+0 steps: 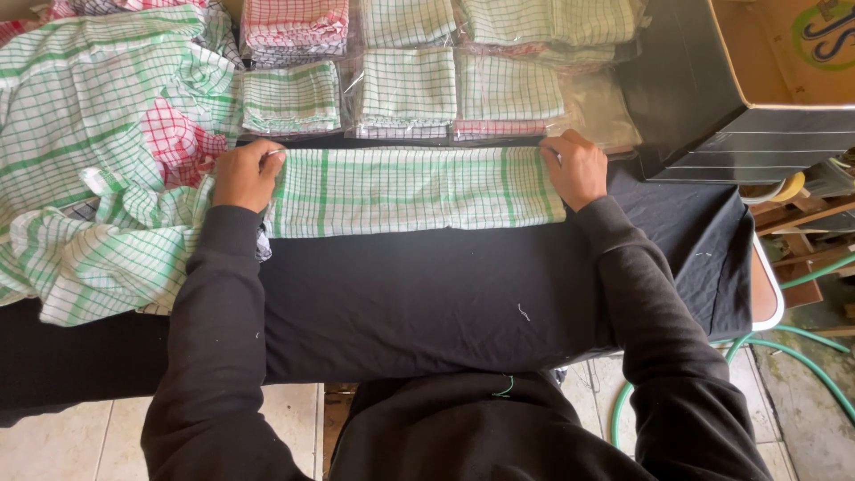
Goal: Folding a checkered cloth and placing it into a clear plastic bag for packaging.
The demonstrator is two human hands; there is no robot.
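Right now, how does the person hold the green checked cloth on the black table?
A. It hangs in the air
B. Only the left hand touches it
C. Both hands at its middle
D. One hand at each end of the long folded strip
D: the left hand grips one end and the right hand the other end of the green checked cloth, which lies flat on the black table.

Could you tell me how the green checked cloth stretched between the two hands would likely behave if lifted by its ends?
The green checked cloth looks thin and folded into a long strip, so it would probably sag in the middle. It seems light, like the rumpled pile beside the left hand. On the black table cover it may drag rather than slide.
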